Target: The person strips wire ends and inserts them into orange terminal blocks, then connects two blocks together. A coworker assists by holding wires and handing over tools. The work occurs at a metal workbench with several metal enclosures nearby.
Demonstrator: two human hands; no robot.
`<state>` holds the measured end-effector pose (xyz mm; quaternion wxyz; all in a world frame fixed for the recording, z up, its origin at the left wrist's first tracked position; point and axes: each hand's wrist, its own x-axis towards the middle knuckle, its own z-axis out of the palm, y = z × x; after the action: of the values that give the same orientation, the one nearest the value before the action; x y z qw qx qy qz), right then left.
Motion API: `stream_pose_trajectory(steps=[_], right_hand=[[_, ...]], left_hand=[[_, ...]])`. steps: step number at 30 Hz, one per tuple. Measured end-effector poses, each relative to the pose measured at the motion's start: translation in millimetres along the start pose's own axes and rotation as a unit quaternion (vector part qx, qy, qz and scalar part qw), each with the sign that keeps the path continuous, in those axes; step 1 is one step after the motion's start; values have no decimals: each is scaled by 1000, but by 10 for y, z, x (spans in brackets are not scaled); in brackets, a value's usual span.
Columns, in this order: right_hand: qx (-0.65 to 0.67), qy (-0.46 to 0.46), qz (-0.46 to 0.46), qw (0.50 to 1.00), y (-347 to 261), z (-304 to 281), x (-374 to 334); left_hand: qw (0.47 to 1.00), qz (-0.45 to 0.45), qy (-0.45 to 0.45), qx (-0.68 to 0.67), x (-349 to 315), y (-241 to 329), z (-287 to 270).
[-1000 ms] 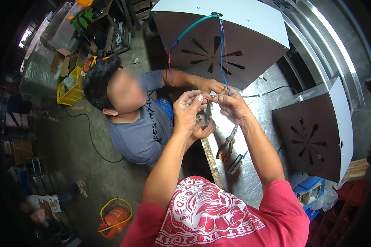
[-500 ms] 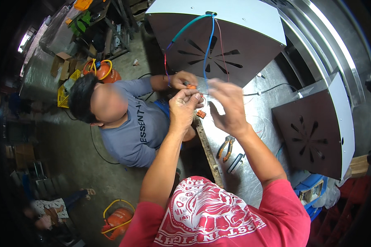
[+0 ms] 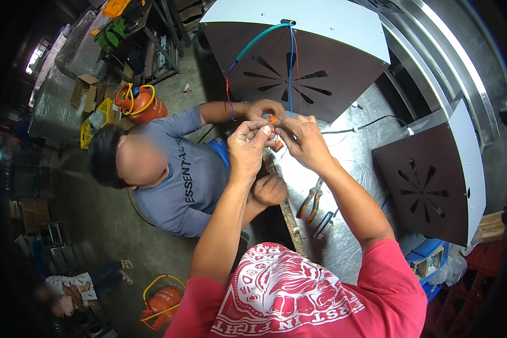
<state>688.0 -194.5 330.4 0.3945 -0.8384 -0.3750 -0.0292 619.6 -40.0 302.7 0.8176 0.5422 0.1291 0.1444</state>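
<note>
My left hand [image 3: 247, 149] is closed, its thumb and forefinger pinching a thin wire. Up against it, my right hand [image 3: 307, 143] is closed too, fingertips meeting the left's at the wire; the exact contact is too small to make out. Below my fingertips hangs a small orange wire connector [image 3: 277, 146]. Another orange connector [image 3: 273, 119] shows just beyond, by a co-worker's hand [image 3: 265, 108]. A blue wire [image 3: 290, 73] and a thin red wire come down from the large dark box [image 3: 219, 42] toward my right hand. A green-sleeved cable [image 3: 256, 40] loops off to the left.
Combination pliers [image 3: 310, 204] and a dark-and-silver tool [image 3: 323, 225] lie on the metal table [image 3: 343, 236]. A second vented box [image 3: 422, 180] stands at right. The co-worker [image 3: 180, 174] sits close at left, one fist [image 3: 269, 190] by the table edge. Orange gas cylinders [image 3: 149, 110] stand on the floor.
My right hand has come in from the right and closed at my left fingertips. The blue wire has shifted right and straightened. The co-worker's other hand has come into view as a fist.
</note>
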Motion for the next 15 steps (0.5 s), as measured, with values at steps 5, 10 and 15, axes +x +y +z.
stream_pose_trajectory(steps=[5, 10, 15], right_hand=[[43, 26, 48, 998, -64, 9, 9], [32, 78, 28, 996, -134, 28, 6], [46, 83, 35, 995, -132, 1, -13]], left_hand=[[998, -20, 43, -46, -4, 109, 85], [995, -33, 52, -77, -7, 183, 115], [996, -36, 48, -58, -17, 190, 124]])
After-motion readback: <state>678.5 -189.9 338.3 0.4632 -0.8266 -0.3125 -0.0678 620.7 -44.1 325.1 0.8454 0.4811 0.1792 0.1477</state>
